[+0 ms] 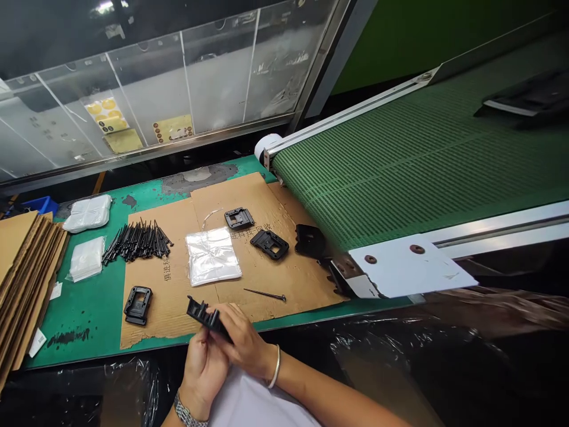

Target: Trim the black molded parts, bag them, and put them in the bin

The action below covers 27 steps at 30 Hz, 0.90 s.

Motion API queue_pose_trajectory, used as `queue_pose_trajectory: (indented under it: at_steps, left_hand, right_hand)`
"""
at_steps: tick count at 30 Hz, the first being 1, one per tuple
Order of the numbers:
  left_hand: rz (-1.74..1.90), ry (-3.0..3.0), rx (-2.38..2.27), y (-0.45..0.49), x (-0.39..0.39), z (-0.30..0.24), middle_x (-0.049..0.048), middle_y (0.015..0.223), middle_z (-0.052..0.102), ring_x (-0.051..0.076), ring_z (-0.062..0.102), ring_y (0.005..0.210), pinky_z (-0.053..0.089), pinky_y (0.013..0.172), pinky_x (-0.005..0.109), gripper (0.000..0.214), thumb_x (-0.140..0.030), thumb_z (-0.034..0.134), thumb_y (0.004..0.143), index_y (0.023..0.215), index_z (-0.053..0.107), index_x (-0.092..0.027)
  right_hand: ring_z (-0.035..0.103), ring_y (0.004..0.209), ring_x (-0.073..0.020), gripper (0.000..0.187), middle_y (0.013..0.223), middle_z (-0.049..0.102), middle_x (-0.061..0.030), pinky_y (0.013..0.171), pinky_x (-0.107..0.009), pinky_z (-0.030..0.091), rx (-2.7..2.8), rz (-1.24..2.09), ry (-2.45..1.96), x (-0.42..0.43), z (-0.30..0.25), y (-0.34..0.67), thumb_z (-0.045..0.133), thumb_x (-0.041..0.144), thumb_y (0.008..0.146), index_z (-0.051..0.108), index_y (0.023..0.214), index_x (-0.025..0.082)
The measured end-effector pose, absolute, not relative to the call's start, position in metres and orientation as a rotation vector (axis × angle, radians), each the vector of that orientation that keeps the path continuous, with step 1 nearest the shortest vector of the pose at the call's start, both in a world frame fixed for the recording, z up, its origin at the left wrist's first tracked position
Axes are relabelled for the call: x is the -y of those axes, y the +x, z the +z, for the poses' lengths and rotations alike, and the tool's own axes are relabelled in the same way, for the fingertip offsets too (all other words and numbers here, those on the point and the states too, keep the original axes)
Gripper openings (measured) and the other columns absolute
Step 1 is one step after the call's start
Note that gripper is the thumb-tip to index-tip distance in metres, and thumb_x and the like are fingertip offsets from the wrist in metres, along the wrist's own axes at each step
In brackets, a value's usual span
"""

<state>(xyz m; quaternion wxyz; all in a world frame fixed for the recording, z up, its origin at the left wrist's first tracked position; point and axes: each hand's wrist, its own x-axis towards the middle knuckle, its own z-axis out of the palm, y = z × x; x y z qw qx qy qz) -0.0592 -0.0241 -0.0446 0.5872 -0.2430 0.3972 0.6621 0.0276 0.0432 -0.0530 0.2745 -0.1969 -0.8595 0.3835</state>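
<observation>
A black plastic bracket [198,310] is held between both hands at the near edge of the cardboard. My left hand [205,365], with a metal watch at the wrist, closes on its underside. My right hand [242,335], wearing a bangle, grips its right end, fingers bent over it. Beyond the hands lies a stack of clear plastic bags [213,256]. One long black screw-like pin [265,294] rests to the right. Similar black frames lie around: one at the left [138,305], one behind the bags [239,218] and another to their right [269,244].
A heap of black pins [138,240] lies on the cardboard sheet [178,326]. Bundles of white bags [88,213] and stacked cardboard [26,284] stand left. The green conveyor belt [377,172] slopes down from the right, a dark part [311,240] at its lower end.
</observation>
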Motion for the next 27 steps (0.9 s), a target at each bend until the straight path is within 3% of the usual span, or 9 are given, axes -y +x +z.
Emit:
queue_pose_trajectory:
  at_steps: [3,7,10,14,17,20,23,27]
  left_hand:
    - [1.388,-0.637,-1.04,-0.06,0.03,-0.055,0.0067,0.087,0.06,0.014,0.058,0.07,0.044,0.061,0.025,0.009,-0.015,0.048,0.078,0.084,0.055,-0.017]
    - [1.316,-0.75,-1.265,-0.072,0.034,-0.069,0.0069,0.085,0.06,0.011,0.057,0.063,0.042,0.059,0.023,0.008,-0.014,0.049,0.077,0.083,0.052,-0.017]
    - [1.405,-0.699,-1.338,-0.083,0.031,-0.081,0.0058,0.084,0.06,0.01,0.057,0.065,0.042,0.061,0.022,0.011,-0.012,0.049,0.077,0.085,0.055,-0.016]
    - [1.521,-0.519,-1.461,-0.096,0.025,-0.099,0.0052,0.083,0.061,0.008,0.057,0.063,0.041,0.059,0.02,0.013,-0.009,0.051,0.074,0.083,0.057,-0.015]
    - [1.552,-0.223,-1.598,-0.106,0.016,-0.11,0.0041,0.076,0.061,0.009,0.056,0.059,0.04,0.054,0.019,0.015,-0.011,0.057,0.068,0.083,0.058,-0.014]
    - [1.545,-0.021,-1.701,-0.119,0.001,-0.118,0.0035,0.072,0.061,0.009,0.054,0.055,0.039,0.051,0.02,0.018,-0.015,0.064,0.062,0.08,0.06,-0.013]
    - [1.534,0.158,-1.775,-0.135,-0.018,-0.124,0.0045,0.075,0.063,0.012,0.056,0.064,0.042,0.062,0.023,0.017,-0.014,0.064,0.061,0.077,0.063,-0.013]
    - [1.466,0.424,-1.892,-0.154,-0.037,-0.133,0.0069,0.085,0.065,0.017,0.056,0.085,0.038,0.084,0.028,0.017,-0.009,0.06,0.062,0.077,0.065,-0.015]
  right_hand:
    - [0.053,0.07,-0.0145,0.016,0.079,0.06,-0.0051,0.063,-0.025,0.042,2.393,1.291,-0.77,-0.075,-0.07,0.027,0.042,0.02,0.082,0.055,0.088,0.013]
    - [0.054,0.065,-0.0113,0.013,0.072,0.062,0.0003,0.055,-0.018,0.038,2.794,1.435,-0.78,-0.119,-0.088,0.024,0.056,0.024,0.076,0.062,0.079,0.013]
    - [0.056,0.067,-0.0137,0.015,0.07,0.063,-0.0011,0.056,-0.019,0.038,2.909,1.335,-0.807,-0.135,-0.098,0.012,0.064,0.028,0.071,0.064,0.075,0.013]
    - [0.052,0.092,-0.0227,0.022,0.093,0.06,-0.0112,0.072,-0.028,0.039,2.93,1.02,-0.964,-0.141,-0.104,-0.013,0.054,0.029,0.08,0.061,0.093,0.013]
    - [0.05,0.096,-0.0201,0.021,0.098,0.058,-0.009,0.076,-0.028,0.038,2.945,0.896,-0.968,-0.144,-0.109,-0.037,0.046,0.028,0.085,0.058,0.099,0.018]
    - [0.05,0.096,-0.0206,0.024,0.099,0.057,-0.0084,0.075,-0.027,0.038,2.996,0.841,-0.939,-0.149,-0.119,-0.059,0.057,0.032,0.078,0.058,0.097,0.018]
    - [0.051,0.094,-0.0221,0.021,0.097,0.058,-0.0096,0.073,-0.028,0.039,3.034,0.803,-0.952,-0.156,-0.131,-0.071,0.062,0.029,0.074,0.06,0.09,0.016]
    - [0.053,0.089,-0.021,0.013,0.092,0.059,-0.0088,0.07,-0.028,0.039,3.043,0.791,-0.971,-0.162,-0.139,-0.074,0.051,0.023,0.082,0.061,0.085,0.016]
